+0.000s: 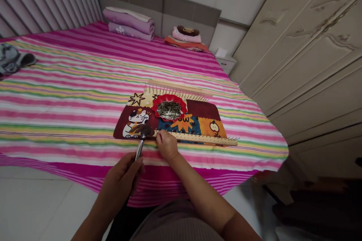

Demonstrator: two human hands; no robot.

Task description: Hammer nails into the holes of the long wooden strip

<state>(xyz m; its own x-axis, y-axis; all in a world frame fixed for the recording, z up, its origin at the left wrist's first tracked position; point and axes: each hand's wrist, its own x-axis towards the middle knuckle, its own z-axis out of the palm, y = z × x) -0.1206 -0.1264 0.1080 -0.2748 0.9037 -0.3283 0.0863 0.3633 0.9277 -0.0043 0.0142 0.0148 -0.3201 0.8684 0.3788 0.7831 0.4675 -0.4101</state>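
Observation:
My left hand (124,175) is closed round the shiny metal handle of a hammer (139,148). Its dark head is over the left end of a light wooden strip (198,138). Against that same end, my right hand (167,145) is curled closed on the strip; whether a nail is between its fingertips is hidden. Small holes run along the strip, and a few thin nails stick out at its right end. Just beyond lies a red scalloped bowl (157,114) heaped with loose nails (169,110). Under these is a patterned mat (206,112) with a cartoon cat.
Behind the bowl, a second wooden strip (181,86) bristles with several nails. A striped sheet (70,105) covers the bed. Folded purple bedding (130,24) and a smaller pile (186,37) sit by the headboard. Grey cloth (13,60) lies far left; a wardrobe (311,64) stands right.

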